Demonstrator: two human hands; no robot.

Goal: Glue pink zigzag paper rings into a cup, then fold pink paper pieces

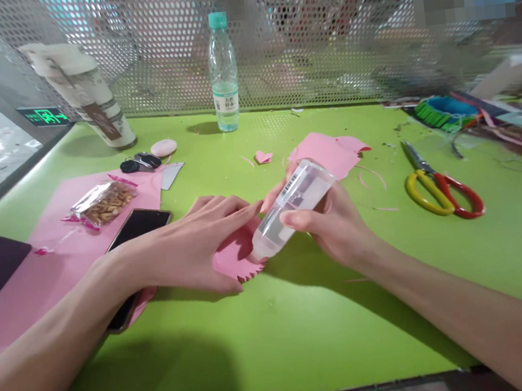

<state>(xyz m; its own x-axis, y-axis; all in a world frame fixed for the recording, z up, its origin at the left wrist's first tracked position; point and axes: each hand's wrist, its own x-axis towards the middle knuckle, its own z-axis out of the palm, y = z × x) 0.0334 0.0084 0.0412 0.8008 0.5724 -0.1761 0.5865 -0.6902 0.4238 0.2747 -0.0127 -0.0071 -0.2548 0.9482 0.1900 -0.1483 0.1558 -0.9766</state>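
My right hand point(339, 224) is wrapped round a clear glue bottle point(296, 201), tilted with its nozzle down and to the left. The nozzle end meets a small pink paper piece point(237, 254) with a zigzag-cut lower edge. Over that piece lies my left hand point(200, 242), fingers stretched out and thumb apart, holding it flat on the green table point(276, 343). Part of the paper is hidden under the left hand. A phone point(138, 227) lies beneath my left wrist, partly covered. Beyond the bottle rests a larger pink paper sheet point(324, 151), with a pink paper heart point(263, 156) beside it.
Scissors point(442, 189) with yellow and red handles lie at the right. At the back stand a water bottle point(223, 75) and a tumbler point(87, 95). A snack packet point(103, 203) sits on pink paper at the left. Behind the table rises a perforated metal screen point(172, 62).
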